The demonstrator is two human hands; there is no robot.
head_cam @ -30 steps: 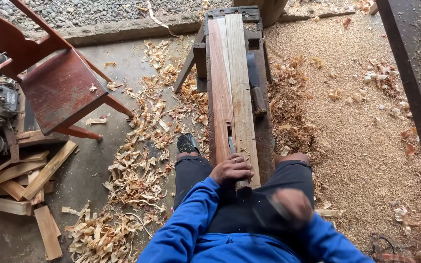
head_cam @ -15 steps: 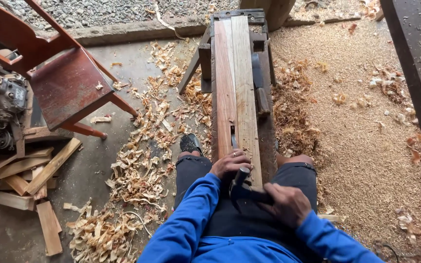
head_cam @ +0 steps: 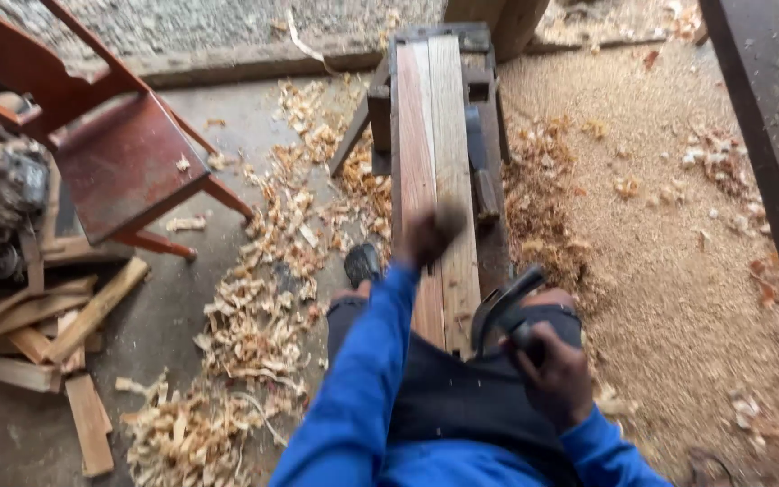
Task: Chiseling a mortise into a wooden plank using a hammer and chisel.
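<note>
Right hand [head_cam: 554,372] has its fingers clamped on a claw hammer [head_cam: 505,307] by the handle, near the workbench's [head_cam: 484,194] near end: heavy, rigid, head-weighted. Left hand [head_cam: 432,233] blurred over the long planks [head_cam: 435,171]; fingers' state unclear.

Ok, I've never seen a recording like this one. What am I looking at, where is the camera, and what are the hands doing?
The camera sits on a person's head and looks down, so the blue sleeves are their own arms. They sit astride a long wooden bench with two planks lying along it. The left hand, blurred, reaches forward over the planks. The right hand holds a dark curved tool; its kind is unclear. Wood shavings cover the floor, with a red chair and offcuts to the left and sawdust to the right.
</note>
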